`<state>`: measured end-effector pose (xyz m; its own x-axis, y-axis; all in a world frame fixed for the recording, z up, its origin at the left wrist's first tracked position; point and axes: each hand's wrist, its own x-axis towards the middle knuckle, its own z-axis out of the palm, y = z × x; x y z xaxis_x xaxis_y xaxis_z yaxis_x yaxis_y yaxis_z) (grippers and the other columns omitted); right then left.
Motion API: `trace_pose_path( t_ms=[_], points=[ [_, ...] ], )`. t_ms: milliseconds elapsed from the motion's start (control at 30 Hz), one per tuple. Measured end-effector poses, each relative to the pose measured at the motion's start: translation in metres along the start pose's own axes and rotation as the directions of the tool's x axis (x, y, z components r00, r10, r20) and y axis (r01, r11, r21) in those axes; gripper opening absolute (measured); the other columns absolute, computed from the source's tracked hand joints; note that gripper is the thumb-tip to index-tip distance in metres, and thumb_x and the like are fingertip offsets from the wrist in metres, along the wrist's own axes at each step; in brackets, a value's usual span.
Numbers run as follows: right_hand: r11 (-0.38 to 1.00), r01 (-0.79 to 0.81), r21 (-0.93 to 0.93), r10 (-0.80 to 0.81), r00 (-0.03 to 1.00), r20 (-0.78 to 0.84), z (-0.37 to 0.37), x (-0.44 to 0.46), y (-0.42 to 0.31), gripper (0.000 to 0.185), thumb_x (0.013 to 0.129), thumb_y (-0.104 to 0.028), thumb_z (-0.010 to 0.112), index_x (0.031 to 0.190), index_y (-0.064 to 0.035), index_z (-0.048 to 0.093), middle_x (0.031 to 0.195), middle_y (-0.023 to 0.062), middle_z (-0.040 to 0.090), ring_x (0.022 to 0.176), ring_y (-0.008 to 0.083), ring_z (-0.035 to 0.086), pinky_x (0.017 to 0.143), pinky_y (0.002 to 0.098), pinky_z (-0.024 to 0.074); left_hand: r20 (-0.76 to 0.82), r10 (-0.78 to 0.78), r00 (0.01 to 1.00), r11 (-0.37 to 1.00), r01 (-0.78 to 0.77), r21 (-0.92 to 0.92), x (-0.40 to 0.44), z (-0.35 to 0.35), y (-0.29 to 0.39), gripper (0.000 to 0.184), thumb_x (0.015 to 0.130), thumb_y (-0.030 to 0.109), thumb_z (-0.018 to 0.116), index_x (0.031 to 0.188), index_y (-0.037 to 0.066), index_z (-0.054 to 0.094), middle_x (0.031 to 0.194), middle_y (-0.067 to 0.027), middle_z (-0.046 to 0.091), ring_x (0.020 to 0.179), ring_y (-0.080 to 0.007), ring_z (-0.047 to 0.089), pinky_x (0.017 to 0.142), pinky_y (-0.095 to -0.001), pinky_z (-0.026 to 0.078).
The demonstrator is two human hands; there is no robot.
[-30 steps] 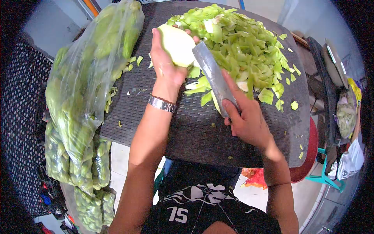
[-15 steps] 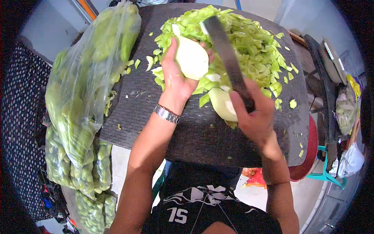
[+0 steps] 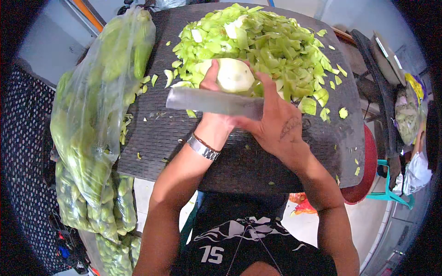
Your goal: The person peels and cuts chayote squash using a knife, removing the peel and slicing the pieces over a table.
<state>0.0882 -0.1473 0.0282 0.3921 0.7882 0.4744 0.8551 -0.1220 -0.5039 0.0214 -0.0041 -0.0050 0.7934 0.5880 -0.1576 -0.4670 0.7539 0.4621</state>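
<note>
My left hand [image 3: 214, 87] is closed around a peeled, pale whitish fruit [image 3: 235, 77] that looks like a green papaya, its rounded end facing me. In my right hand [image 3: 278, 117] is a knife [image 3: 212, 102] with a broad blade, lying crosswise in front of the fruit and over my left palm. The fingertips of my right hand reach up beside the fruit. Just beyond both hands spreads a large heap of green peelings [image 3: 281, 50]. The knife's handle is hidden within my right hand.
A dark woven-pattern table [image 3: 152, 133] carries the heap and scattered scraps. On the left lies a big clear plastic bag [image 3: 101, 83] of long green produce, with more filled bags [image 3: 73, 198] below. A red round seat [image 3: 366, 170] and a teal stool [image 3: 389, 184] stand at the right.
The knife has swung down from upright to nearly level, and my right hand has moved left to the fruit. The fruit has turned and shifted slightly; the other peeled one is now out of sight.
</note>
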Motion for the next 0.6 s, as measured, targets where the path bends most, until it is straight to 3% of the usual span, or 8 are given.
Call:
trace_pose_path(
  t_ms=[300, 400, 500, 600],
  points=[
    [0.999, -0.044, -0.010, 0.044, 0.999, 0.004, 0.004, 0.003, -0.003, 0.090, 0.083, -0.071, 0.067, 0.144, -0.0068, 0.048, 0.094, 0.0243, 0.071, 0.084, 0.0435, 0.072, 0.070, 0.0484, 0.0560, 0.026, 0.032, 0.999, 0.999, -0.032, 0.009, -0.012, -0.001, -0.002, 0.045, 0.099, 0.047, 0.059, 0.121, 0.009, 0.067, 0.117, -0.0096, 0.073, 0.107, -0.0275, 0.070, 0.099, -0.0459, 0.053],
    [0.995, -0.098, -0.008, 0.099, 0.994, 0.049, -0.001, 0.007, 0.001, 0.087, 0.084, -0.069, 0.068, 0.142, -0.0067, 0.051, 0.092, 0.0246, 0.071, 0.084, 0.0435, 0.072, 0.070, 0.0478, 0.0559, -0.060, 0.093, 0.994, 0.995, -0.091, 0.025, -0.009, 0.006, -0.009, 0.044, 0.097, 0.045, 0.062, 0.123, 0.009, 0.066, 0.120, -0.0098, 0.072, 0.110, -0.0273, 0.068, 0.099, -0.0463, 0.053],
    [0.996, -0.086, -0.019, 0.086, 0.996, -0.008, 0.002, 0.003, 0.003, 0.084, 0.084, -0.069, 0.066, 0.152, -0.0228, 0.046, 0.098, 0.0211, 0.072, 0.084, 0.0409, 0.073, 0.069, 0.0501, 0.0577, -0.099, 0.079, 0.992, 0.997, -0.080, -0.010, -0.014, 0.017, -0.008, 0.039, 0.104, 0.038, 0.052, 0.118, 0.005, 0.065, 0.114, -0.0121, 0.071, 0.105, -0.0260, 0.067, 0.095, -0.0416, 0.053],
    [0.967, -0.123, -0.221, 0.119, 0.992, -0.028, 0.000, 0.005, 0.007, 0.072, 0.087, -0.069, 0.063, 0.144, -0.0256, 0.055, 0.087, 0.0177, 0.069, 0.075, 0.0403, 0.071, 0.062, 0.0509, 0.0559, -0.118, 0.159, 0.980, 0.987, -0.154, 0.053, -0.019, 0.023, -0.014, 0.036, 0.106, 0.033, 0.047, 0.119, 0.002, 0.062, 0.116, -0.0159, 0.069, 0.108, -0.0283, 0.066, 0.096, -0.0417, 0.053]
  ],
)
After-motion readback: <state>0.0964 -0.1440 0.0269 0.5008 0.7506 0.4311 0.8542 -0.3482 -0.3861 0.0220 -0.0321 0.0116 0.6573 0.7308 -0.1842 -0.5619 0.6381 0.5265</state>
